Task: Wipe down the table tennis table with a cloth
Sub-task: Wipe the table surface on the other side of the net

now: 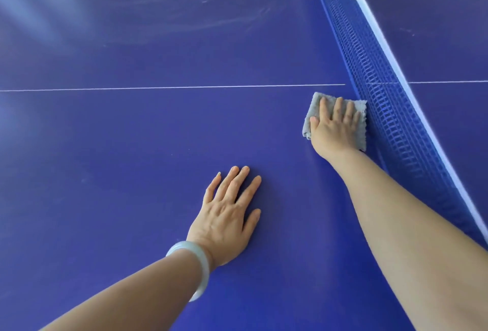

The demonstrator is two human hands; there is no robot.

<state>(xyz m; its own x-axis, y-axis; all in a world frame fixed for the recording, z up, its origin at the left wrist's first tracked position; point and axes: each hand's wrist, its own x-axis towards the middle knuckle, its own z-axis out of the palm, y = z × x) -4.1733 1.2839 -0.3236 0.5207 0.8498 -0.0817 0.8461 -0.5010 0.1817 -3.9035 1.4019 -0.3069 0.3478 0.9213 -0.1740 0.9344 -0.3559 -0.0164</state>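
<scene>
Surface: blue table tennis table (pixel 132 132) fills the frame; the white centre line (pixel 171 88) crosses the middle left to right and stops at the net.
Cloth: grey cloth (pixel 313 107), folded into a pad, lies flat on the table at centre right. Its right edge is at the foot of the net; touching or just beside, can't tell.
Right hand: right hand (pixel 334 124) lies flat on top of the cloth, fingers straight and pointing up-frame. It presses down and isn't clenched round it. Thumb lies along the cloth's left edge.
Why: my read is that a flat palm loads the whole pad evenly, and the fold gives a straight edge to run along the net foot.
Left hand: left hand (pixel 227 214) is palm down on bare table at lower centre, fingers spread, holding nothing. Looks like a brace for the lean across.
Wrist: pale bangle (pixel 199 267) on the left wrist, close to the surface; possible scrape.
Net: blue mesh net (pixel 383 108) with a white top band runs diagonally from top centre to the lower right edge. It blocks any stroke to the right, and the mesh could snag the cloth.
Marks: faint pale smears (pixel 224 21) at upper centre, past the centre line. Dust or drying streaks, can't tell.
Glare: bright reflection (pixel 34 13) at upper left hides the surface there.
Progress: mid-task by my estimate; the half beyond the net needs a separate pass.
</scene>
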